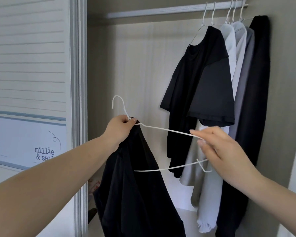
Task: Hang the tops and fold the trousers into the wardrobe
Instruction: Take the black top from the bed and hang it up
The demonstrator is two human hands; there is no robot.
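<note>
Nearest you are your own two forearms, reaching into the open wardrobe, and between them the black top [135, 177] you are working onto a white wire hanger [162, 130]. Your left hand [120, 128] pinches the hanger at the base of its hook together with a bunch of the top's fabric, so the garment hangs from that one point and drapes down the hanger's left side only. That grip carries all the weight, leaving the other hand free. Your right hand [215, 147] has its fingers curled loosely round the bare right shoulder of the wire, thumb below and fingertips above; it looks like a light steadying hold, though motion blur hides how firmly it closes. The right arm and bottom bar of the hanger are uncovered, so I judge the top is only half threaded and its neck must yet be drawn over that end.

Beyond your hands, the rail [161, 10] runs across the top of the wardrobe. Five hangers already crowd its right end: a black T-shirt [203, 74] outermost, then pale shirts [236, 48] and a long dark garment [256, 100] against the side wall. The whole left stretch of rail is bare, giving room to hook on without brushing the T-shirt's sleeve, which hangs just beside your right hand. On your left stands the frame of the slatted sliding door [79, 100]; keep the hook clear of it as you lift
</note>
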